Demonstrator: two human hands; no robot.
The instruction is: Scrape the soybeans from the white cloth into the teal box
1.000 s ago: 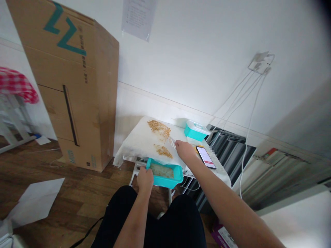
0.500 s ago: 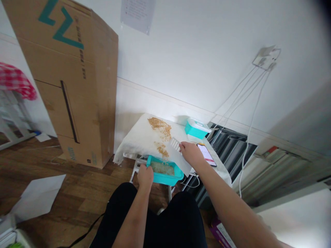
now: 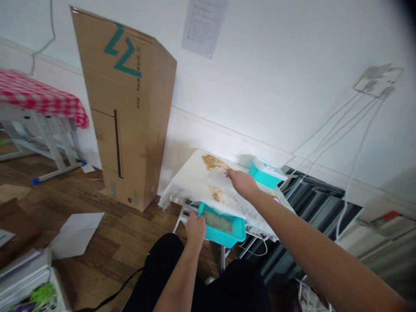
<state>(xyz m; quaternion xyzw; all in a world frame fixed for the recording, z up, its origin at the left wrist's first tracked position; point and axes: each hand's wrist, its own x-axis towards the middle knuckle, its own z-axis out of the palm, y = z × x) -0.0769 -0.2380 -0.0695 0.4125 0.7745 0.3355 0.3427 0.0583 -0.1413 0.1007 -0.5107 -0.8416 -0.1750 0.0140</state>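
My left hand (image 3: 195, 227) is closed on the left end of a teal plastic box (image 3: 224, 239), held at the front edge of a small table covered with a white cloth (image 3: 190, 175). Pale and tan grains (image 3: 218, 221) lie in the box. Stretched over the cloth, my right hand (image 3: 241, 182) pinches a thin white slotted piece (image 3: 219, 172), now blurred and partly hidden. Its edge is by the larger pile of golden grains (image 3: 212, 162). A smaller patch of grains (image 3: 216, 194) lies between that pile and the box.
A lidded teal box (image 3: 266, 173) stands at the table's back right, with a phone (image 3: 274, 197) partly behind my forearm. A tall cardboard box (image 3: 130, 117) leans on the wall at left. White cables (image 3: 352, 173) hang from a socket (image 3: 378, 81). Paper (image 3: 78, 234) lies on the floor.
My right hand has moved away from the box toward the larger pile with the slotted piece. My left hand still holds the box. The whole view has shifted left.
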